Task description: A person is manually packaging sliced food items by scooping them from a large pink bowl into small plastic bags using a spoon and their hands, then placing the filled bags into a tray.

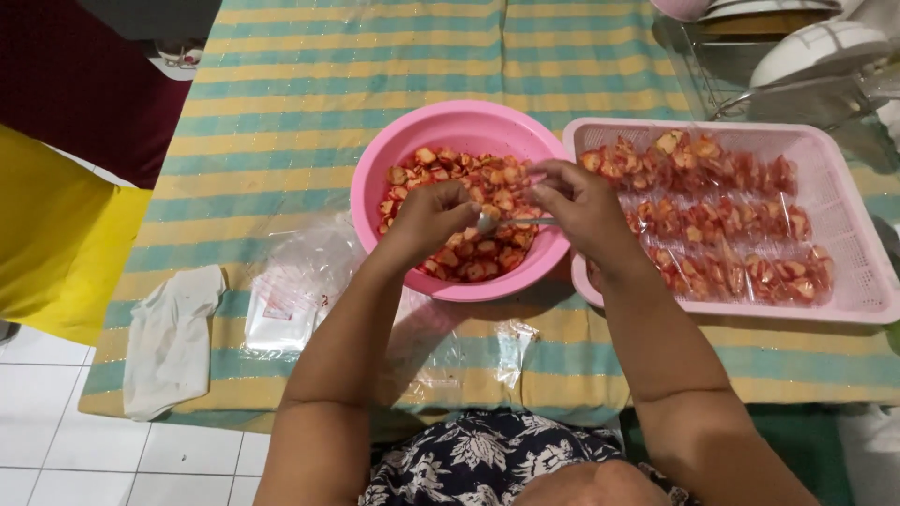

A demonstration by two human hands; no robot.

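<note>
Left hand: the left hand is curled shut over the pink bowl, fingers bunched around something small; what it pinches cannot be made out.
Right hand: the right hand is closed on the thin metal handle of a spoon, whose shiny bowl points toward the left fingers.
Snack pieces: red-orange chips, small, curled and glossy, heaped in the bowl under both hands.
Bowl: round, smooth pink plastic bowl, on the table's middle.
Tray: rectangular pink perforated tray, touching the bowl's right side, lined with small clear filled packets.
Table cover: striped cloth, yellow and teal.
Loose plastic: crinkled clear bags left of the bowl.
Rag: white cloth at the table edge.
</note>
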